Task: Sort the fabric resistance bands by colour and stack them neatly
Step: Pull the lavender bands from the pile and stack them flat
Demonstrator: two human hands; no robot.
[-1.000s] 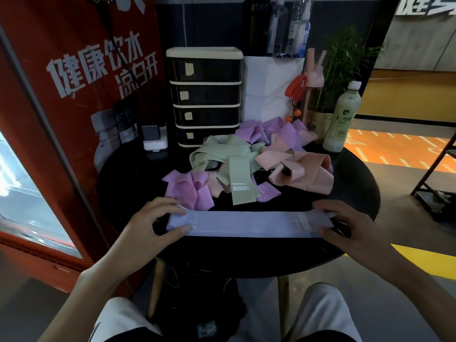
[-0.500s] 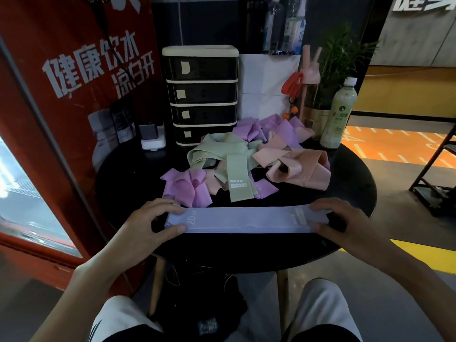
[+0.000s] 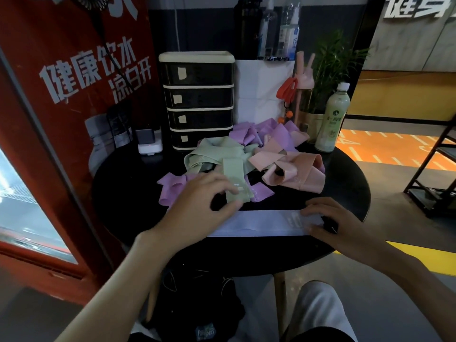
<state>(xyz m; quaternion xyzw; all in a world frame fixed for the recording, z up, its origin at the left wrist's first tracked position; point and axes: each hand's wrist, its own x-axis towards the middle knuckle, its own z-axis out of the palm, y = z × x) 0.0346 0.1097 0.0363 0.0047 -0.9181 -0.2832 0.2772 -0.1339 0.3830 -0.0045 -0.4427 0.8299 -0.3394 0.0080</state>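
Now the left hand (image 3: 204, 201) reaches forward over the round black counter (image 3: 128, 193), its curved fingers (image 3: 232, 187) touching the label end of a sage-green fabric band (image 3: 234, 169); grip unclear. The right hand (image 3: 345, 223) pinches the right end of a flat pale-lavender fabric band (image 3: 266, 222) between thumb and bent fingers. That band lies straight along the counter's near edge, just before a loose heap of purple and pink fabric bands (image 3: 296, 174).
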